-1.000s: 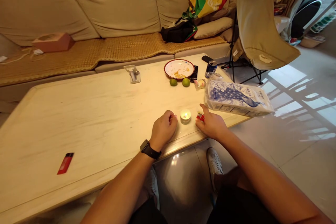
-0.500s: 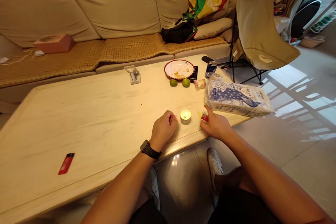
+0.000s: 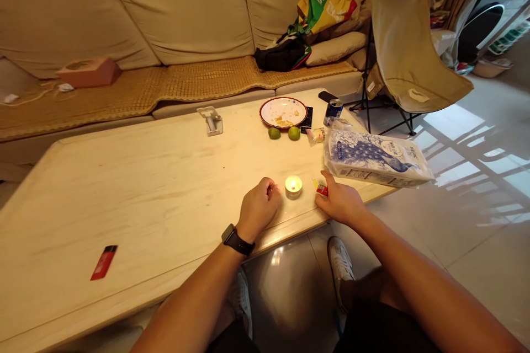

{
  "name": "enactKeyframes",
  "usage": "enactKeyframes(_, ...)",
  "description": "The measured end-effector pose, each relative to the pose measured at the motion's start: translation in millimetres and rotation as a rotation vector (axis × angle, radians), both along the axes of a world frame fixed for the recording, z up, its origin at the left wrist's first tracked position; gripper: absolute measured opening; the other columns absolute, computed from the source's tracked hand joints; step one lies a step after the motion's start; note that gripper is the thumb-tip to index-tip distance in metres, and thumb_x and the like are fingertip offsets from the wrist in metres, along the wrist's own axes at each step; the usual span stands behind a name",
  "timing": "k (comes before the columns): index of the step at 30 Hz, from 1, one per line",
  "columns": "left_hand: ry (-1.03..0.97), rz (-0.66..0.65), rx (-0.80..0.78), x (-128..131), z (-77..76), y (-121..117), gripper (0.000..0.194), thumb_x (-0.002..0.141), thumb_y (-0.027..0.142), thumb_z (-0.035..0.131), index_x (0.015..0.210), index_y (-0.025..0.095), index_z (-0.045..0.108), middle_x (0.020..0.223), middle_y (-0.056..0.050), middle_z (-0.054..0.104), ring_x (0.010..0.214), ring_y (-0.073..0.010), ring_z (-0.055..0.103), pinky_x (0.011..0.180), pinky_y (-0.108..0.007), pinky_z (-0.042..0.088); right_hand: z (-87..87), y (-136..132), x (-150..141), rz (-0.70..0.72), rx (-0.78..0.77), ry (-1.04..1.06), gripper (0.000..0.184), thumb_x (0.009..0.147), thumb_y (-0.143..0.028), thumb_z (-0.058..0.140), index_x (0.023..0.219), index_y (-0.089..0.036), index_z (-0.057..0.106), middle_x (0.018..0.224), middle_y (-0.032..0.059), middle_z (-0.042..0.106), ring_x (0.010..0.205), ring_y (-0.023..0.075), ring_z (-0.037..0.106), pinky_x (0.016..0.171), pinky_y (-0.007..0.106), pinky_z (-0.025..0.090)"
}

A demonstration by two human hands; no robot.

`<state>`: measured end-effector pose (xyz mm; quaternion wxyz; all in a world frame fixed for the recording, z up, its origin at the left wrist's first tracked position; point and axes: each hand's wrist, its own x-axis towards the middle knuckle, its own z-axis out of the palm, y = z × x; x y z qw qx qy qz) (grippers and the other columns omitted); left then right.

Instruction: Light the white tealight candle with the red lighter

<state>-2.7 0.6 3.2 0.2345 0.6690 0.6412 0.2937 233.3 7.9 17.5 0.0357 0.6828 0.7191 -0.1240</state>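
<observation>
A lit tealight candle (image 3: 293, 187) stands near the table's front edge, between my two hands. My left hand (image 3: 260, 207) rests on the table just left of it, fingers curled into a fist, with nothing visible in them. To the candle's right, my right hand (image 3: 342, 198) lies on its side. Its thumb and fingers are around a small red box (image 3: 322, 191), while the index finger points forward. Thin yellow sticks (image 3: 315, 182) lie at the box's far left corner; their kind is unclear. A red lighter (image 3: 104, 262) lies far to the left.
A wrapped tissue pack (image 3: 372, 157) overhangs the table's right edge. Beyond are two green limes (image 3: 293, 133), a red-rimmed plate (image 3: 267, 122) with food scraps, a blue can (image 3: 333, 111) and a white plastic holder (image 3: 213, 126). A sofa (image 3: 186, 16) and folding chair (image 3: 399, 49) stand behind.
The view has tilted up slightly, so everything sits a little lower in it. Both hands, the candle and the red box keep their places.
</observation>
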Motion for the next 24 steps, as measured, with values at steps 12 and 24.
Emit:
enactKeyframes(12, 0.014, -0.032, 0.017, -2, -1.7, 0, 0.02, 0.094, 0.039, 0.045, 0.082, 0.025, 0.05, 0.065, 0.002, 0.056, 0.06, -0.0177, 0.053, 0.058, -0.029, 0.031, 5.0, -3, -5, 0.029, 0.01, -0.01, 0.074, 0.091, -0.047, 0.047, 0.155, -0.017, 0.027, 0.102, 0.0133, 0.074, 0.095, 0.0313, 0.069, 0.076, 0.035, 0.043)
enactKeyframes(24, 0.028, -0.015, 0.034, 0, 1.8, -1, 0.019, 0.094, 0.039, 0.046, 0.084, 0.024, 0.053, 0.066, 0.001, 0.059, 0.061, -0.018, 0.055, 0.059, -0.029, 0.033, 11.1, -3, -30, 0.06, 0.03, 0.044, 0.075, 0.094, -0.063, 0.04, 0.152, -0.018, 0.029, 0.102, 0.0136, 0.074, 0.096, 0.0323, 0.069, 0.079, 0.036, 0.044)
